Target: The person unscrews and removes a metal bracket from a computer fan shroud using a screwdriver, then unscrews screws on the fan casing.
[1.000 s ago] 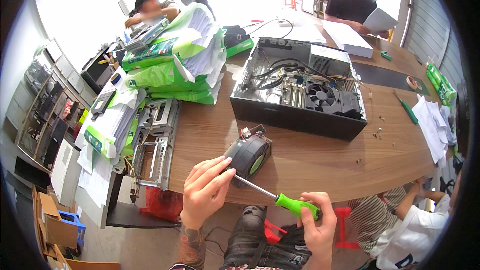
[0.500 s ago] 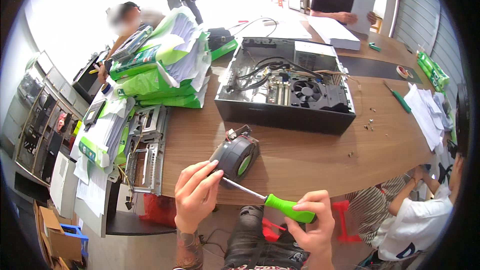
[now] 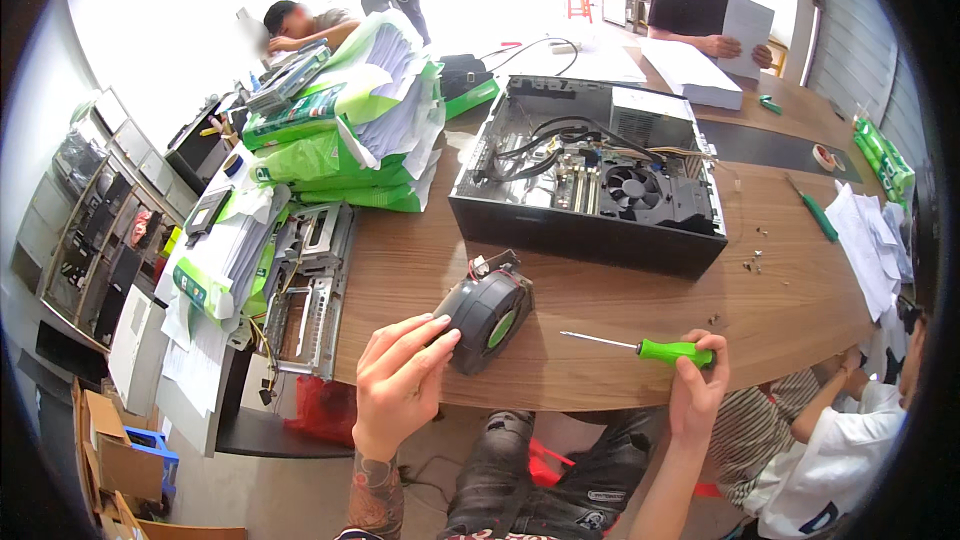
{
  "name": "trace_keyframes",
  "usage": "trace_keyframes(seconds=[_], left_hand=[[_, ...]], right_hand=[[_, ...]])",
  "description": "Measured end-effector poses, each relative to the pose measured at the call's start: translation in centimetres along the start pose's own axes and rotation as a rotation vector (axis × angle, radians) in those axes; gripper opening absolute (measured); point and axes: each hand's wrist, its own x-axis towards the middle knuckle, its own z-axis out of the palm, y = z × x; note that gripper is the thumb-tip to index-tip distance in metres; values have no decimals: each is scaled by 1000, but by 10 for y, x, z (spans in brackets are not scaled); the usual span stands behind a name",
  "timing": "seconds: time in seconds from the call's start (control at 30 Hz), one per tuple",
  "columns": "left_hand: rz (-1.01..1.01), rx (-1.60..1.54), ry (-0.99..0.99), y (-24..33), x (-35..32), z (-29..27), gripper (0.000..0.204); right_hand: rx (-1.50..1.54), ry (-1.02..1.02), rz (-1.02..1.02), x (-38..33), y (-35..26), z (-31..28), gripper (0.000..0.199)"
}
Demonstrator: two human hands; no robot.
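Note:
A round black blower fan [image 3: 487, 308] with a green inner ring stands on edge near the front of the wooden table [image 3: 600, 290]. My left hand [image 3: 398, 385] grips its near rim with thumb and fingertips. A screwdriver [image 3: 640, 347] with a green handle and thin metal shaft lies level just right of the fan, tip pointing left and clear of it. My right hand [image 3: 698, 392] holds the end of its handle at the table's front edge.
An open black computer case [image 3: 590, 180] with cables and a cooler sits behind the fan. Green paper stacks [image 3: 340, 130] and a metal drive cage [image 3: 310, 290] lie left. Loose screws [image 3: 750, 260] and another green screwdriver [image 3: 812, 212] lie right. A seated person [image 3: 850, 440] is at lower right.
The screwdriver tip was at the fan; my right hand has drawn it away to the right. My left hand stays on the fan.

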Motion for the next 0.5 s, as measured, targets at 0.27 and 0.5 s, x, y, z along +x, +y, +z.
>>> trace_keyframes(seconds=[0.27, 0.5], left_hand=[[34, 17, 49, -7, 1, 8, 21], [4, 3, -12, -6, 3, 3, 21]], right_hand=[[-75, 13, -5, 3, 0, -4, 33], [-66, 12, 40, 5, -1, -1, 34]])
